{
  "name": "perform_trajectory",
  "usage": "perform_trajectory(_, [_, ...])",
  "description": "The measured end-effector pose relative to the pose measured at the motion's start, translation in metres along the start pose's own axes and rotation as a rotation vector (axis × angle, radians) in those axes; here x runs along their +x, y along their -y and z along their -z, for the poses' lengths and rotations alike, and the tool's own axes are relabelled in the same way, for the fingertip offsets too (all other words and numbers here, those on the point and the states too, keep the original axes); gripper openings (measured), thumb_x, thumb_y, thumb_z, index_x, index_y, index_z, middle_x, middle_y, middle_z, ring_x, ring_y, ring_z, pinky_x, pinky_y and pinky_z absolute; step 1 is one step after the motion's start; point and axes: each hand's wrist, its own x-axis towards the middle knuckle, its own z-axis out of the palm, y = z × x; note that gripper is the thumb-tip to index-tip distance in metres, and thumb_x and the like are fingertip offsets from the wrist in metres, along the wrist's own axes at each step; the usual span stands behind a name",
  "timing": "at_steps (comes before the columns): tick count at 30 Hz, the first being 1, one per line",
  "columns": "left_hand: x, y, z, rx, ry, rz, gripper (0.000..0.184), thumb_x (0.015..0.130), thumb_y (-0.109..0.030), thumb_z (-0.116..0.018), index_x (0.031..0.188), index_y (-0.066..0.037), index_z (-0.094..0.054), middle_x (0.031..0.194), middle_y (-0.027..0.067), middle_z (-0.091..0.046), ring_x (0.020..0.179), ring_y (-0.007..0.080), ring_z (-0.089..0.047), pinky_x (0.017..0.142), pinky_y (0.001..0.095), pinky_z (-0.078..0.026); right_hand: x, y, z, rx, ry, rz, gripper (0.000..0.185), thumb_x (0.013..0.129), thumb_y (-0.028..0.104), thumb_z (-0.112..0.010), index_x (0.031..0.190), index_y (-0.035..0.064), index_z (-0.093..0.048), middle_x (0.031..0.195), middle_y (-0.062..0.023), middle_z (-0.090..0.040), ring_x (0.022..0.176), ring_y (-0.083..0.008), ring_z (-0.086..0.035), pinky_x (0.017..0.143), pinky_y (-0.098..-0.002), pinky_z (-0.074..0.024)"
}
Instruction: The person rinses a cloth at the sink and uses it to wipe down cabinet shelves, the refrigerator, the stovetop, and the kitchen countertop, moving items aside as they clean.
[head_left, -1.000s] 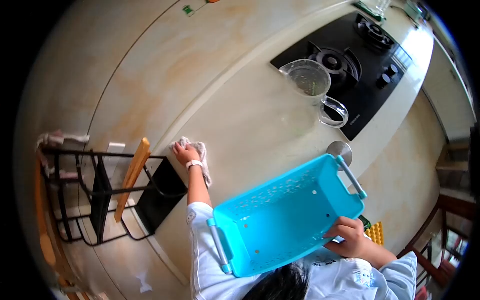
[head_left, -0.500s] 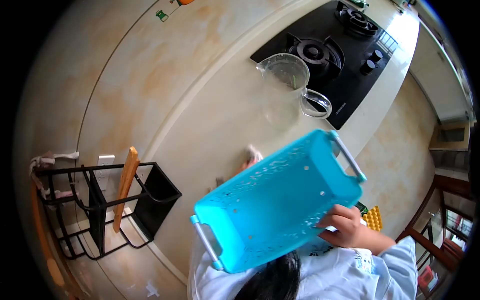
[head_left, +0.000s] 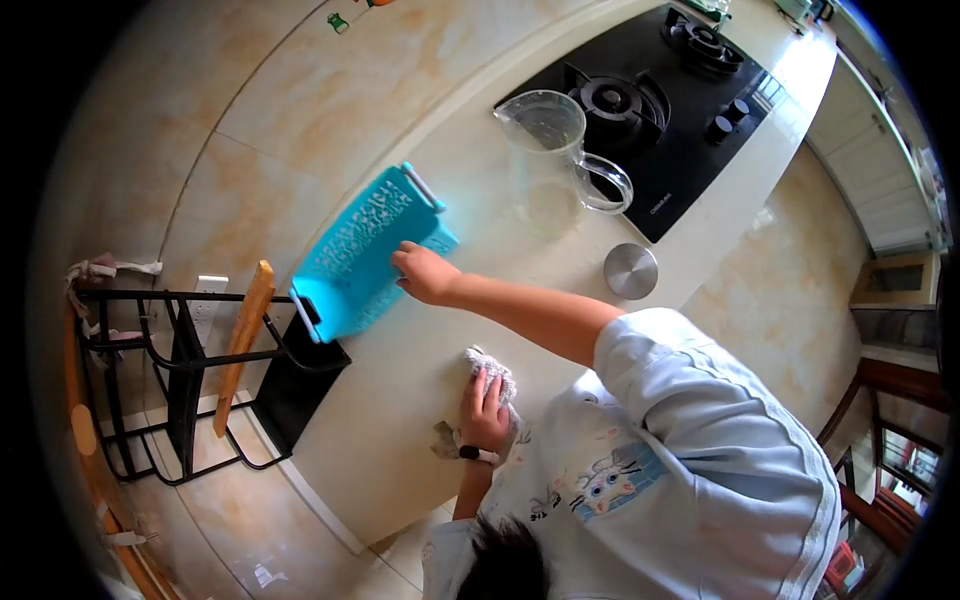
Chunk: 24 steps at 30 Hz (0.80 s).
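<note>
A light-blue plastic basket (head_left: 365,245) with a perforated side and pale handles is tilted at the wall side of the counter. My right hand (head_left: 427,273) is closed on its near rim, arm stretched across the counter. Below, my left hand (head_left: 485,415), with a dark watch at the wrist, presses a whitish cloth (head_left: 490,367) onto the counter, fingers laid over it. Part of the cloth is hidden under the palm. Beside the stove stands a clear glass jug (head_left: 548,150) with a handle. A round metal lid (head_left: 631,271) lies near the counter's front edge.
A black gas stove (head_left: 650,110) with two burners and knobs sits at the far right. At left, a black metal rack (head_left: 185,400) holds a wooden board (head_left: 245,345). A wall socket (head_left: 206,300) is behind it. The pale counter (head_left: 390,430) ends near my body.
The blue basket has moved away from my body toward the wall, carried by my right hand. My left hand, the cloth and the metal lid now show fully.
</note>
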Motion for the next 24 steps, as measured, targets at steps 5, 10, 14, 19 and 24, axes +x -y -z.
perform_trajectory(5, [0.004,0.002,0.001,-0.036,0.009,-0.002,0.047,0.07,-0.009,-0.056,0.116,-0.003,-0.054,0.129,0.0191,-0.044,0.115,0.0384,-0.045,0.096,0.0449,-0.038,-0.045,0.029,0.048,0.185,-0.147,0.211,0.055,0.071,-0.009,-0.054,0.123,0.0069,-0.043,0.138,-0.02,-0.03,0.116,-0.0369,-0.044,0.092,-0.0403,-0.042])
perform_trajectory(10, [0.046,0.01,-0.011,-0.057,-0.095,0.06,0.046,0.072,-0.008,-0.058,0.117,-0.003,-0.052,0.132,0.0195,-0.039,0.118,0.0389,-0.041,0.097,0.0444,-0.037,-0.125,0.008,0.14,-0.402,-1.226,0.28,0.047,0.06,-0.001,-0.064,0.103,0.0039,-0.044,0.111,-0.0202,-0.046,0.103,-0.0347,-0.046,0.086,-0.0432,-0.0358])
perform_trajectory(14, [0.136,0.034,-0.022,-0.113,-0.208,0.089,0.056,0.075,-0.008,-0.057,0.129,-0.004,-0.04,0.136,0.023,-0.033,0.123,0.0396,-0.036,0.1,0.0433,-0.034,-0.127,-0.006,0.194,-0.252,-0.959,-0.193,0.049,0.065,0.022,-0.075,0.1,0.0021,-0.048,0.079,-0.009,-0.052,0.07,-0.0213,-0.051,0.062,-0.0305,-0.0407])
perform_trajectory(19, [0.217,0.062,-0.038,-0.009,-0.454,0.23,0.063,0.077,-0.008,-0.055,0.134,0.001,-0.028,0.138,0.0256,-0.028,0.129,0.0372,-0.028,0.103,0.0418,-0.032,-0.115,-0.016,0.234,0.205,-0.474,-0.553,0.05,0.071,0.041,-0.074,0.057,-0.0002,-0.05,0.046,0.0005,-0.038,0.043,-0.0084,-0.031,0.04,-0.0272,-0.0259])
perform_trajectory(24, [0.244,0.075,-0.038,0.001,-0.404,0.415,0.056,0.078,-0.008,-0.053,0.13,0.002,-0.034,0.135,0.0229,-0.034,0.123,0.0369,-0.037,0.1,0.0409,-0.035,-0.117,-0.001,0.256,0.306,-0.669,-0.42,0.047,0.076,0.038,-0.071,0.054,0.0002,-0.052,0.048,0.0027,-0.037,0.045,-0.0049,-0.033,0.04,-0.0243,-0.0268])
